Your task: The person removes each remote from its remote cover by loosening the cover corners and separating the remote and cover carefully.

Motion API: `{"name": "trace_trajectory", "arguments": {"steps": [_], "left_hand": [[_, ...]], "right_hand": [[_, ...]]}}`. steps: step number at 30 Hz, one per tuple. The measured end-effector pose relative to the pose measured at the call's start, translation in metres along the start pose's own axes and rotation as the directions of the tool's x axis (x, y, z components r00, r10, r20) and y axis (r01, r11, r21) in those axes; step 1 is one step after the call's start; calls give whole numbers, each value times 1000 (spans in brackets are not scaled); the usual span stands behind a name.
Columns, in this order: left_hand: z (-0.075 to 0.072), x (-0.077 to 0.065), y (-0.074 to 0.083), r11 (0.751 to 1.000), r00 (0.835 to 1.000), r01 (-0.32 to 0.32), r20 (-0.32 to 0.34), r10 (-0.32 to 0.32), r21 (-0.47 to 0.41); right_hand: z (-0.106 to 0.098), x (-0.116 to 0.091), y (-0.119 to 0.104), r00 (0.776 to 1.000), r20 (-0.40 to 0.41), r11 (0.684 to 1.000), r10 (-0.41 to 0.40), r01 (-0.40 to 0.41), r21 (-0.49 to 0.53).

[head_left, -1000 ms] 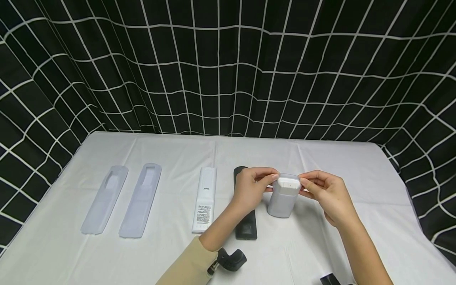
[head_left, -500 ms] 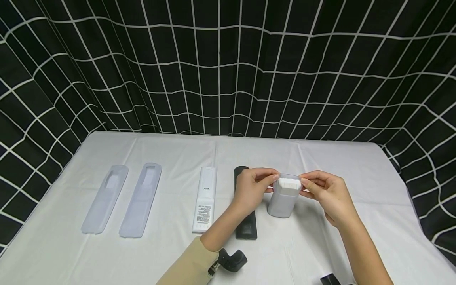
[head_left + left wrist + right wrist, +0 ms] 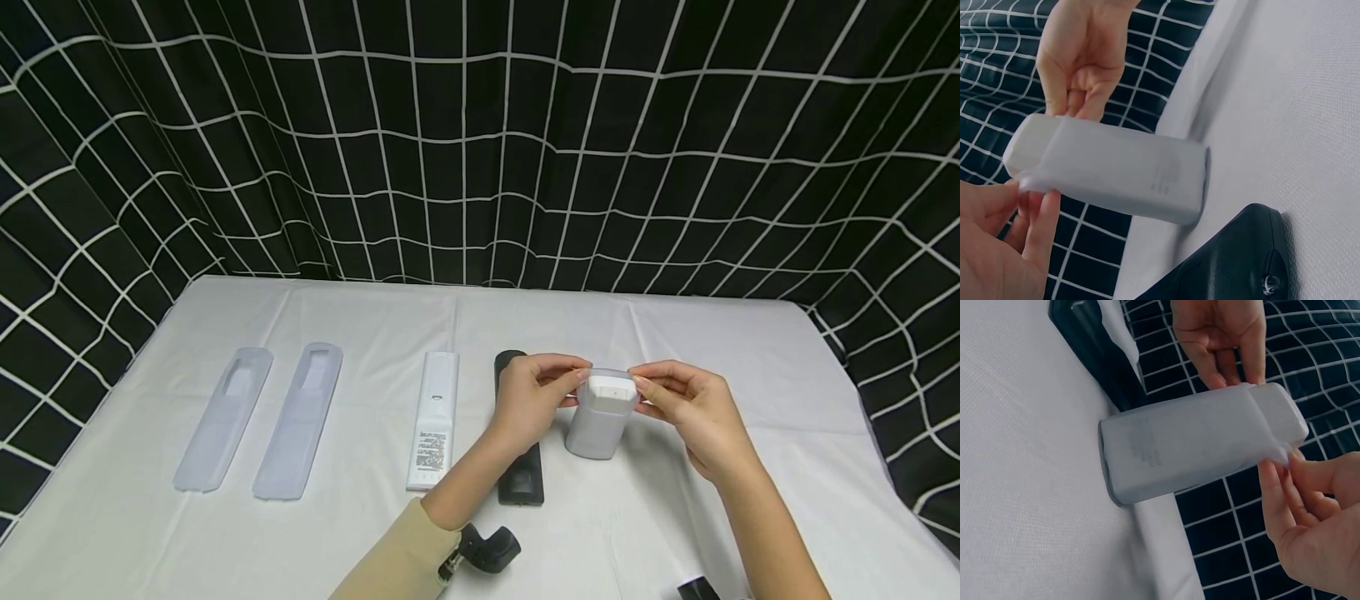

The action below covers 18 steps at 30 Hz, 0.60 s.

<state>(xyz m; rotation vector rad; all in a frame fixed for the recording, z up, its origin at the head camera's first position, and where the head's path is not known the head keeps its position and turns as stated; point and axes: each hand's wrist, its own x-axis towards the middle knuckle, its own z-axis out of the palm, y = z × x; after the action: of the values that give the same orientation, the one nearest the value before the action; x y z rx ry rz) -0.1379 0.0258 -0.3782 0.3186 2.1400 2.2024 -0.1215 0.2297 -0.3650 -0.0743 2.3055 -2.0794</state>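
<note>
A white remote control [image 3: 611, 392] stands upright on the table inside a translucent silicone sleeve [image 3: 596, 433]. My left hand [image 3: 522, 404] pinches the sleeve's upper rim on the left side, thumb against fingertips. On the opposite side, my right hand [image 3: 693, 412] pinches the same rim. In the left wrist view the remote's bare white end [image 3: 1032, 140] sticks out of the sleeve, whose lower end meets the cloth. Faint print shows through the sleeve [image 3: 1191, 440] in the right wrist view.
A black remote [image 3: 521, 479] lies partly under my left forearm. Left of it rests a white remote [image 3: 432, 417] with a printed label. Two flat translucent sleeves [image 3: 298, 425] lie farther left on the white cloth [image 3: 360, 333]. A black gridded curtain [image 3: 480, 150] encloses the table.
Both hands keep their pinch at nearly the same spot. The sleeve's back rim stands out slightly less above the remote's white end. The whole view has shifted a touch.
</note>
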Motion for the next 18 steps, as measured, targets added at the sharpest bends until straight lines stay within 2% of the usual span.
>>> {"name": "trace_trajectory", "arguments": {"steps": [6, 12, 18], "left_hand": [[-1, 1, 0, 1000, 1000, -14, 26, 14, -16], [-2, 1, 0, 999, 998, -35, 51, 35, 5], [-1, 1, 0, 1000, 997, -30, 70, 30, 5]], "right_hand": [[-3, -2, 1, 998, 35, 999, -53, 53, 7], [-4, -3, -2, 994, 55, 996, -94, 93, 12], [-5, -4, -7, 994, 60, 993, -96, 99, -61]]}}
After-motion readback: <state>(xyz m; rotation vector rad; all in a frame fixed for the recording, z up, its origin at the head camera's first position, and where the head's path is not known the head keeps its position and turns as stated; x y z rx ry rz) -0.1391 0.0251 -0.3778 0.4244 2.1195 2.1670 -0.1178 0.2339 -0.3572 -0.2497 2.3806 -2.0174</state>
